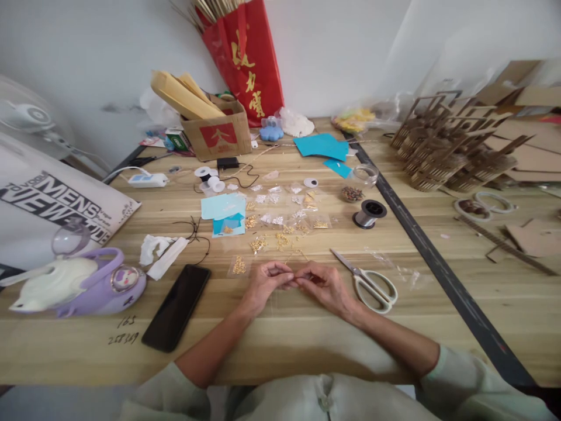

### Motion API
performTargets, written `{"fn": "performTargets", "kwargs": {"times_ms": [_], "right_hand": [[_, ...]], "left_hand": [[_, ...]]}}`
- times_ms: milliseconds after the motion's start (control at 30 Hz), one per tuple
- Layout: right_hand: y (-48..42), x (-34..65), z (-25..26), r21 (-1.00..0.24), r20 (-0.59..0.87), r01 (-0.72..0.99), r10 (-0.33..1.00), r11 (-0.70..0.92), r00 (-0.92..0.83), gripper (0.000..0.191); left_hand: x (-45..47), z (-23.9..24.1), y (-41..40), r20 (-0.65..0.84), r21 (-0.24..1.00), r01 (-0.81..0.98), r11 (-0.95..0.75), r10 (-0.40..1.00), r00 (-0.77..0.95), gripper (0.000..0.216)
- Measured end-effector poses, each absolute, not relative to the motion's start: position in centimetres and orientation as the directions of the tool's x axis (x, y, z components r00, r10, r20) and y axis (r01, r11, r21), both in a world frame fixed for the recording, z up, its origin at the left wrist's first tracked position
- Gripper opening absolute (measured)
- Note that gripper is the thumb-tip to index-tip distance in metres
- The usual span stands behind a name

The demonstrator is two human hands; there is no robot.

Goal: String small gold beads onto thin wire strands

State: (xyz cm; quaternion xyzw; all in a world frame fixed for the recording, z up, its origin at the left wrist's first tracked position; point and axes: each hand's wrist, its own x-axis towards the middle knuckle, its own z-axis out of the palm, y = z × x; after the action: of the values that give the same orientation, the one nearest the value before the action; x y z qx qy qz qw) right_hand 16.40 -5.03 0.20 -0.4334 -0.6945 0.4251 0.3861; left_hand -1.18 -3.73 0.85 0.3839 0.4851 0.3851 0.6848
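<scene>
Over the near middle of the table, my left hand and my right hand meet at the fingertips, both pinched closed. A thin gold beaded strand loops out behind the fingers; the exact spot being pinched is hidden. Faint clear thread seems to hang below my left hand. Just beyond lie loose gold beads and small bags of gold beads. White-handled scissors lie to the right of my right hand, blades part open. Farther back stands a spool of wire.
A black phone and a purple-and-white toy-like object lie left. Blue cards and silvery packets sit mid-table. A cardboard box and red bag stand at the back. Brown openwork pieces crowd the right, past a black strip.
</scene>
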Motion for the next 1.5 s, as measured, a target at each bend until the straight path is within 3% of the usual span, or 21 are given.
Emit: {"fn": "performTargets", "kwargs": {"times_ms": [267, 600, 900, 1167, 1500], "right_hand": [[-4.7, 16.6, 0.7, -0.736, 0.311, 0.462, 0.853, 0.495, -0.419, 0.009], [-4.1, 16.9, 1.0, -0.559, 0.26, 0.621, 0.827, 0.55, -0.498, 0.012], [-4.2, 16.8, 1.4, -0.656, 0.286, 0.529, 0.826, 0.538, -0.485, 0.015], [-4.2, 16.9, 1.7, -0.623, 0.261, 0.541, 0.802, 0.565, -0.537, 0.016], [-3.4, 17.3, 2.1, -0.683, 0.19, 0.5, 0.79, 0.533, -0.583, 0.016]], "left_hand": [[-0.6, 1.2, -4.4, -0.347, 0.905, -0.175, 0.387, 0.912, 0.219, 0.03], [0.5, 0.8, -3.9, -0.375, 0.9, -0.168, 0.401, 0.911, 0.17, 0.02], [0.3, 0.4, -4.5, -0.343, 0.894, -0.209, 0.396, 0.906, 0.25, 0.028], [-0.4, -0.1, -4.6, -0.402, 0.74, -0.414, 0.53, 0.842, 0.36, 0.038], [-1.1, -0.4, -4.4, -0.46, 0.656, -0.429, 0.62, 0.78, 0.424, 0.038]]}}
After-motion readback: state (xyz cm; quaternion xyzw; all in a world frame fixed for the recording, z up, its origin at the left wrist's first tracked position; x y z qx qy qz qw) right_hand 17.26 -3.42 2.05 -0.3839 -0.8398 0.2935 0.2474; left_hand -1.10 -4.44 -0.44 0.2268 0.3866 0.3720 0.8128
